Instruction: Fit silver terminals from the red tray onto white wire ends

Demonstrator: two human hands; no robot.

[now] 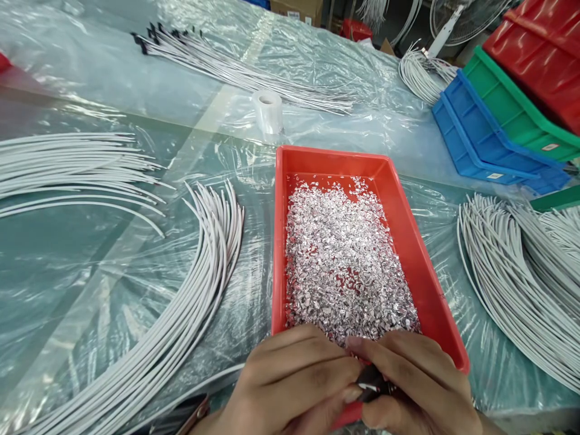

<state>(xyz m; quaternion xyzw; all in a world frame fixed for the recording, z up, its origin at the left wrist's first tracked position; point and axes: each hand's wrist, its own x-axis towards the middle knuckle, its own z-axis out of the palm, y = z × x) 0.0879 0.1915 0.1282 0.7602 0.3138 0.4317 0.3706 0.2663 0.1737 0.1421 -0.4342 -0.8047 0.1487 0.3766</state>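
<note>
My left hand (299,380) is closed at the bottom of the head view, over the near end of a red tray (430,290). A white cable (222,377) runs from the left into this hand, and its end is hidden by the fingers. Close beside it, my right hand (417,380) is closed around a small black tool (374,380). Most of that tool is hidden, so its kind does not show. The fingertips of both hands nearly meet. Many small silvery foil scraps (344,248) lie in the tray.
A bundle of white cables (199,266) curves left of the tray, with more cables (77,163) beyond. Another bundle (507,260) lies right. A clear tape roll (268,112) stands behind the tray, near black-tipped cables (235,66). Stacked bins (507,121) stand back right.
</note>
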